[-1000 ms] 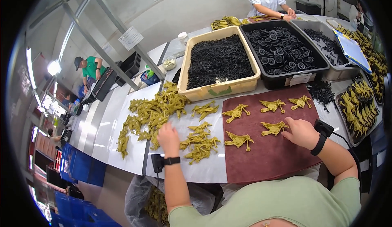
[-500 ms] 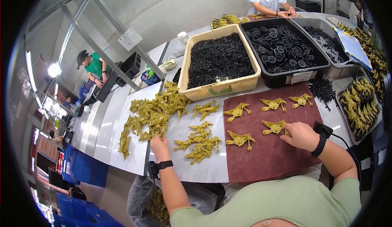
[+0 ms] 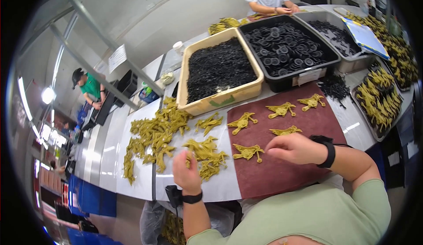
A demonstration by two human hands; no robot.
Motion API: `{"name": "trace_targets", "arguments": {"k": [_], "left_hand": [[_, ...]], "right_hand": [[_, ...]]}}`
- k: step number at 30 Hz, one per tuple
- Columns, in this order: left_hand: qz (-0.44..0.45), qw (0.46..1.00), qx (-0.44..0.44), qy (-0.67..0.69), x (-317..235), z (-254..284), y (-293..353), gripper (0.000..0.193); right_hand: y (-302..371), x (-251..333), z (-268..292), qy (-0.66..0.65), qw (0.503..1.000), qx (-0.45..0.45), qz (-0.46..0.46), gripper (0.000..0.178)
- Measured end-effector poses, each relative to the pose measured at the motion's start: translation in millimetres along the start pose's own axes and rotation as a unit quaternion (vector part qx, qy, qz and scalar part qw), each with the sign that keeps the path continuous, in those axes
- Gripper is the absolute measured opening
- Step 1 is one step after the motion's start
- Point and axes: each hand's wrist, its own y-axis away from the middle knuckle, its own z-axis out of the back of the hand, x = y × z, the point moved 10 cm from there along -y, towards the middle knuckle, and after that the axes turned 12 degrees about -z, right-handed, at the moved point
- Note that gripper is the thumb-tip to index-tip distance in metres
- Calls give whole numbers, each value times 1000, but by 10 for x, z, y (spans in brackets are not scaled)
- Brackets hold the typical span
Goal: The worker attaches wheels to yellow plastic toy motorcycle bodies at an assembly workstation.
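Observation:
My left hand [image 3: 187,174] is raised at the near edge of the loose heap, its fingers pinched on a mustard-yellow plastic part [image 3: 188,160], mostly covered by the hand. My right hand [image 3: 299,150] hovers above the maroon cloth [image 3: 286,174], fingers curled together with no part showing between them. It hides the lower side of one laid-out part [image 3: 285,131]. Just left of its fingertips lies another mustard part [image 3: 247,152]. Three more, including one at the cloth's left edge [image 3: 242,122], form the row behind.
A large mustard heap [image 3: 152,132] and a smaller one [image 3: 207,154] lie left of the cloth. Behind stand a cream bin [image 3: 260,82] of small black pieces, a black bin [image 3: 273,84] of wheels and a grey bin [image 3: 352,64]. A filled tray [image 3: 379,134] stands right. Co-workers sit farther off.
My left hand has drawn back from the large heap toward the right and nearer me. My right hand has left the laid-out part and moved left and nearer. The view has shifted.

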Motion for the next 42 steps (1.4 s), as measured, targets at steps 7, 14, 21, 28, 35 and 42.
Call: {"name": "trace_targets", "arguments": {"k": [7,14,21,28,35,42], "left_hand": [[-147,921,42,359,-1131,-511,54,37],[-110,887,22,449,-1258,-556,12,43],[-79,853,224,465,-1698,-1018,-146,59],[-91,895,189,393,-1656,-864,-247,54],[-114,904,134,389,-1843,-692,-392,43],[73,880,-69,464,-1298,-596,-260,67]], "right_hand": [[-68,81,-376,-228,969,73,-61,38],[18,-129,-234,-298,950,80,-42,27],[299,-177,-175,-236,972,14,-2,21],[238,-132,-249,-263,963,-17,54,23],[441,-96,-138,-132,989,-60,25,35],[301,-240,-107,-115,976,-165,83,15]]}}
